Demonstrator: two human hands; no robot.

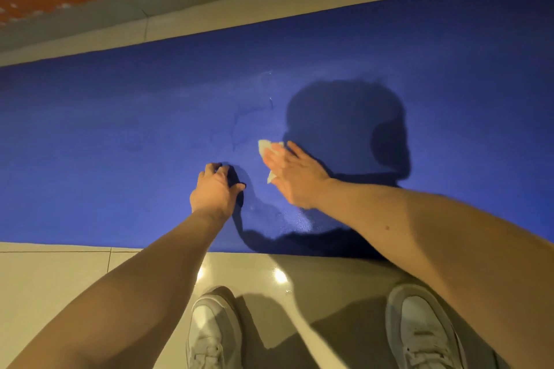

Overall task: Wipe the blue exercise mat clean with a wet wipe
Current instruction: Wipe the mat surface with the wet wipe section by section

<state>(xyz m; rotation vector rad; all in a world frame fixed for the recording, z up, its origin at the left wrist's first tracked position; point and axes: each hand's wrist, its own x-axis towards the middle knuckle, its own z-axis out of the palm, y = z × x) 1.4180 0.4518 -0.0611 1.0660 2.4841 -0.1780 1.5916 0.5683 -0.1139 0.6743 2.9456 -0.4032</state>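
Note:
The blue exercise mat (pixel 105 141) lies flat across the tiled floor, filling the middle of the view. My right hand (pixel 295 174) lies flat on the mat with straight fingers, pressing a white wet wipe (pixel 263 147) under its fingers; the wipe's corners stick out past the fingertips and by the thumb. My left hand (pixel 214 189) rests on the mat just to the left, propped on bent fingertips, holding nothing. Faint wet streaks show on the mat beyond the wipe.
Glossy cream floor tiles (pixel 60 275) run along the mat's near edge, where my two white sneakers (pixel 214 326) stand. Beyond the mat is a strip of tiles, a grey skirting (pixel 90 18) and an orange wall. My shadow falls over the mat's right part.

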